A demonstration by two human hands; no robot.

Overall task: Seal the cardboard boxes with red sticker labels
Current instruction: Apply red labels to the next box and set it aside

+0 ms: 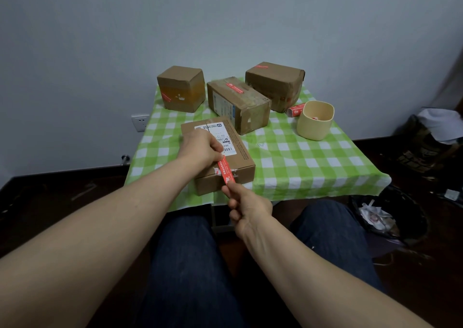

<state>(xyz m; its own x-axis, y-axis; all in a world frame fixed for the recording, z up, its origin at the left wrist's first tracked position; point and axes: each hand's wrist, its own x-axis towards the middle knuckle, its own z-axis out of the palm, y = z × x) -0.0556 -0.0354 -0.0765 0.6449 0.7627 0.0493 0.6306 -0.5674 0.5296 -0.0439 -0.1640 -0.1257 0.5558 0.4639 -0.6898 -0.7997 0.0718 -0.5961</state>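
A flat cardboard box (240,163) with a white shipping label lies at the near edge of the table. A red sticker label (224,169) runs over its front top edge. My left hand (200,147) rests on the box top and pinches the sticker's upper end. My right hand (246,203) pinches the lower end in front of the box. Three more boxes stand at the back: a cube (181,88) at the left, a long one (238,104) in the middle and a large one (275,84) at the right, each with a red sticker.
The table wears a green and white checked cloth (313,162). A cream cup (315,121) stands at the right with a red sticker roll (295,109) behind it. A black waste bin (390,217) with paper scraps sits on the floor at the right. My knees are under the table edge.
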